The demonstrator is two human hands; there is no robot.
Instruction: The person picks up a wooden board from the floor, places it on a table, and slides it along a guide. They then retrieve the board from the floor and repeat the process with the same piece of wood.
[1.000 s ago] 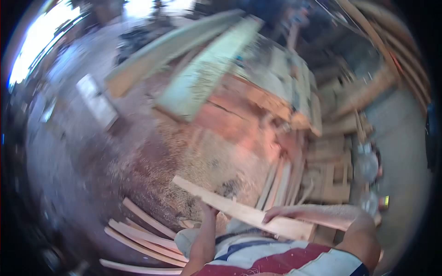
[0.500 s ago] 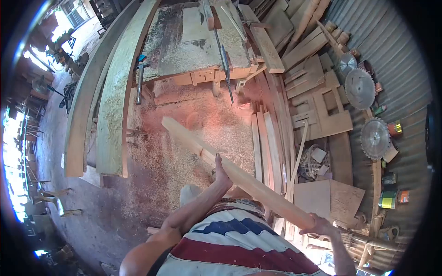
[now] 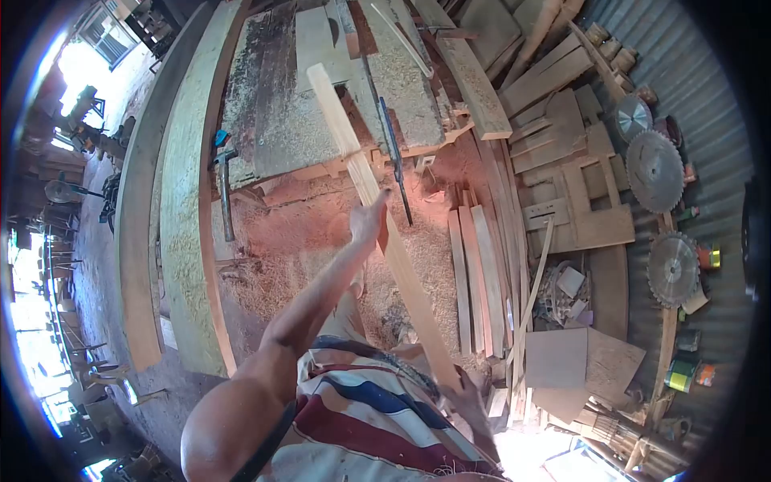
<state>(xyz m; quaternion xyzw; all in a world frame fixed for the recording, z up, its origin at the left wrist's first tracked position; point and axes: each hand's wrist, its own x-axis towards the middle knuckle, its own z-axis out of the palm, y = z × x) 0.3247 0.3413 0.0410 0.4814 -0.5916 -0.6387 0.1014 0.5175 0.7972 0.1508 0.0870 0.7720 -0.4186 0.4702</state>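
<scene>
A long wooden plank (image 3: 414, 293) runs from beside my waist up over the near edge of the sawdust-covered workbench (image 3: 297, 136). My left hand (image 3: 370, 221) is closed around its middle, thumb lying along the upper side. Close to my body, my right hand (image 3: 465, 396) grips the plank's near end, with part of the fingers hidden. The far end overlaps a pale board on the bench top. Just right of the plank, a narrow dark metal bar (image 3: 391, 140) sticks out past the bench's near edge.
Long thick planks (image 3: 189, 209) lie at the left, with a hammer-like tool (image 3: 226, 193) against them. Several wood strips (image 3: 474, 273) lean at the right. Circular saw blades (image 3: 654, 171) hang along the corrugated metal wall (image 3: 707, 128). Sawdust (image 3: 281, 273) covers the floor.
The plank has swung from a slant across my body to point forward, its far end now over the bench. My left hand moved forward; my right hand came inward to the left.
</scene>
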